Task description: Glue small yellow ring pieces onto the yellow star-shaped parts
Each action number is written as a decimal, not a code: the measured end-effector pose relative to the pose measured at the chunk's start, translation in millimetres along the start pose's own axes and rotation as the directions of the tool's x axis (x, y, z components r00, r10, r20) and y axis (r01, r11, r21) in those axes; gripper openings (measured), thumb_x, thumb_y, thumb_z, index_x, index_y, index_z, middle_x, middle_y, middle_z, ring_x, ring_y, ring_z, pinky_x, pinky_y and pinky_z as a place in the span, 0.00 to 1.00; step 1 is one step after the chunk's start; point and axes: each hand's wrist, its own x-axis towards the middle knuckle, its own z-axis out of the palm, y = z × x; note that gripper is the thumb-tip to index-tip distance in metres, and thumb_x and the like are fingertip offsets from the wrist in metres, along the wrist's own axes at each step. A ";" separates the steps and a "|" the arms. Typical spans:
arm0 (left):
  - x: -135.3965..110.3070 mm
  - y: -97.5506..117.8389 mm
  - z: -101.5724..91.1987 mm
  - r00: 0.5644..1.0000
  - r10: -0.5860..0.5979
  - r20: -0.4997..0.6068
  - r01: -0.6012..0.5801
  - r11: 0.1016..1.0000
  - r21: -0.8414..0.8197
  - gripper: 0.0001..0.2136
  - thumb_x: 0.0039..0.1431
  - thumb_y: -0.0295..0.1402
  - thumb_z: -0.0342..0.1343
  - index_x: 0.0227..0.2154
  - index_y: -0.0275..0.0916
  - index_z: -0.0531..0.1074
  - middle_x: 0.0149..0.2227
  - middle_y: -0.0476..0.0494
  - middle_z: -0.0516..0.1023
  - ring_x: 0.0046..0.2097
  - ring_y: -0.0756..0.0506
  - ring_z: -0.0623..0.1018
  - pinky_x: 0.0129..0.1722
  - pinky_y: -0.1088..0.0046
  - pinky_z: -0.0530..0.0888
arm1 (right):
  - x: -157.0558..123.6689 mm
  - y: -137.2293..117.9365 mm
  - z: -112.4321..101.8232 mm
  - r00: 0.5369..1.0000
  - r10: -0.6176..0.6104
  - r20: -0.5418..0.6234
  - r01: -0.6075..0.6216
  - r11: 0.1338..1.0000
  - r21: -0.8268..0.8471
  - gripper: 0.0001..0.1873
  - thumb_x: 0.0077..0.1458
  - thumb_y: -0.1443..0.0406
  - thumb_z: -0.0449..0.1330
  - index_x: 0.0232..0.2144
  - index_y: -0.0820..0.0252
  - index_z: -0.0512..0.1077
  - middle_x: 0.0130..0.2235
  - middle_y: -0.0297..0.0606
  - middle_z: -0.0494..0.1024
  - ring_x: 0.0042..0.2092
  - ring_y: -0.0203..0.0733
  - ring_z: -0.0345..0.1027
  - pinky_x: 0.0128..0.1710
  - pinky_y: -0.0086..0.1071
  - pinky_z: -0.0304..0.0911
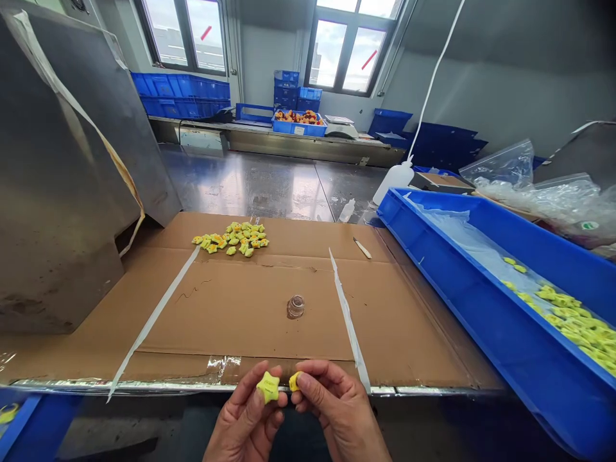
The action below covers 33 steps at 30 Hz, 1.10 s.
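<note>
Between the thumb and fingers of my left hand [251, 417] is a yellow-green star-shaped piece [269, 386], its flat face toward me. My right hand [334, 407] pinches a smaller yellow piece [294, 382], partly covered by the thumb. The two pieces are close side by side, a small gap apart, just over the front edge of the cardboard [231, 308]. Beyond my hands stands a small clear glass jar [296, 307]; what is in it I cannot make out. Farther back lies a pile of yellow-green pieces [235, 237], several with orange parts.
On the right, a long blue tray [462, 301] holds many yellow-green pieces [572, 314] on a white liner. A small light-handled knife [362, 248] rests on the cardboard. A white bottle [394, 179] stands behind. A metal panel [62, 192] rises at left.
</note>
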 end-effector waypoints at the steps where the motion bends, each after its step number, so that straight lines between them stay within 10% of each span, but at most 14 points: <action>1: -0.3 -0.3 1.0 1.000 -0.001 0.006 0.001 1.000 0.003 0.18 0.29 0.24 0.72 0.29 0.40 0.80 0.34 0.44 0.84 0.27 0.48 0.80 0.24 0.79 0.78 | 0.3 0.0 -0.2 1.000 0.004 0.011 -0.004 1.000 0.001 0.15 0.34 0.62 0.74 0.25 0.65 0.78 0.21 0.38 0.78 0.24 0.34 0.70 0.24 0.22 0.65; 33: 6.1 0.9 10.0 0.999 -0.012 -0.050 0.014 1.000 0.026 0.18 0.28 0.26 0.73 0.30 0.34 0.79 0.31 0.38 0.84 0.24 0.49 0.79 0.24 0.79 0.78 | 10.7 -0.4 -9.8 0.995 0.075 -0.059 -0.071 0.995 0.065 0.16 0.31 0.64 0.76 0.25 0.65 0.77 0.23 0.35 0.77 0.22 0.32 0.70 0.21 0.21 0.67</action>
